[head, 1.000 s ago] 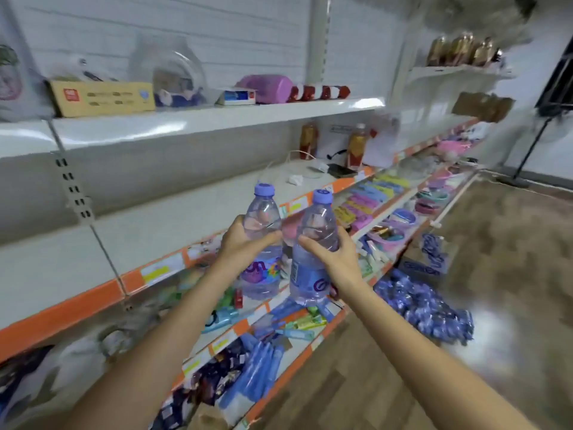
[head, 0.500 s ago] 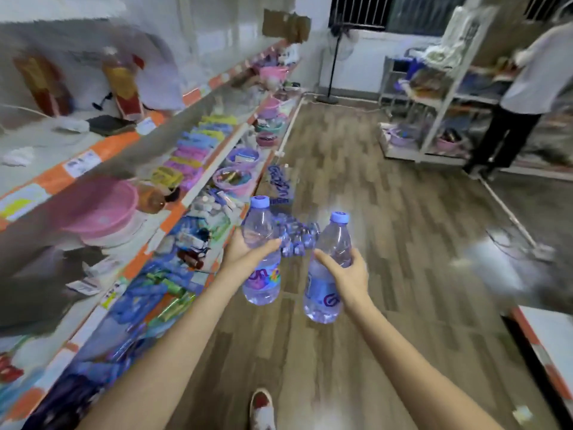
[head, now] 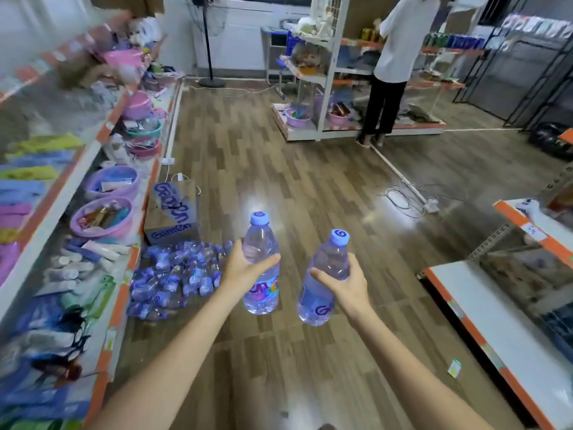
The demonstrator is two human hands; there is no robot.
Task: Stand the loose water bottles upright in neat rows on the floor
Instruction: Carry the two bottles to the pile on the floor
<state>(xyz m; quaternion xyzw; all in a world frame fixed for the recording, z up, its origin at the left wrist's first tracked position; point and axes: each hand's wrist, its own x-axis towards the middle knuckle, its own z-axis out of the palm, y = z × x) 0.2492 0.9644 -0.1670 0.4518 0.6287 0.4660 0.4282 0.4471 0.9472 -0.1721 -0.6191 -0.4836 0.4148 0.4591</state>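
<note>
Two water bottles ride upright above a shop's wooden floor (head: 310, 169), one in each of a person's bare hands, after the view swung within a second from the wall shelves to the open aisle. At far left, the shelves (head: 93, 169) of basins and packets now run along the frame's edge rather than filling it. Beside them, a cardboard box (head: 172, 212) stands on the floor with a heap of loose bottles (head: 173, 277) lying just in front of it, none yet stood in rows. The left hand (head: 245, 268) is closed around the shoulder of the left bottle (head: 261, 274), thumb across its front. The right hand (head: 347, 283) wraps the right bottle (head: 322, 280), which tilts slightly outward. Farther back at right, another person (head: 393, 66) faces a rack. The turn suggests the pair is headed for the bare floor, where the setting down remains to be done.
</note>
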